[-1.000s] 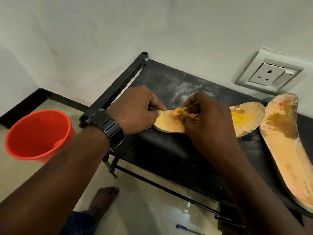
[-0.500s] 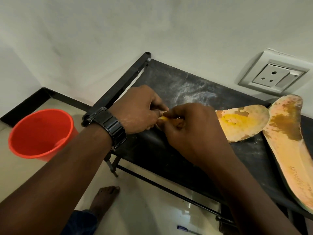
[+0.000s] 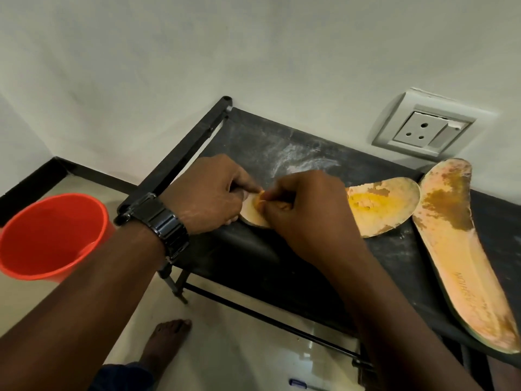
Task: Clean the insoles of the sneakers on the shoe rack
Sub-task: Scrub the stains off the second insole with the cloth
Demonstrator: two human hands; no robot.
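The worked insole (image 3: pixel 380 210) lies flat on the top shelf of the shoe rack (image 3: pixel 282 263), centre of frame, its stained yellow forepart pointing right and its heel end largely covered by both hands. The left hand (image 3: pixel 208 196), fingers curled, pinches the heel edge; this is judged to anchor the insole so it does not slide under rubbing. The right hand (image 3: pixel 307 210) is closed in a pinch on a small yellow scrap (image 3: pixel 260 197) held against the heel surface; whether this is cloth, sponge or lifted lining cannot be determined. The second insole (image 3: pixel 462 249) lies on the same shelf at right of frame, just beside the first, set aside and carrying brown staining. A red bucket (image 3: pixel 48 235) stands on the floor at left of frame, within reach, presumably for rinsing. A wall socket (image 3: pixel 425 128) sits upper right. Against the frame one second earlier, the right hand has travelled left along the insole toward the left hand, so less of the heel shows between them; the left hand's hold and the second insole's position are unchanged.
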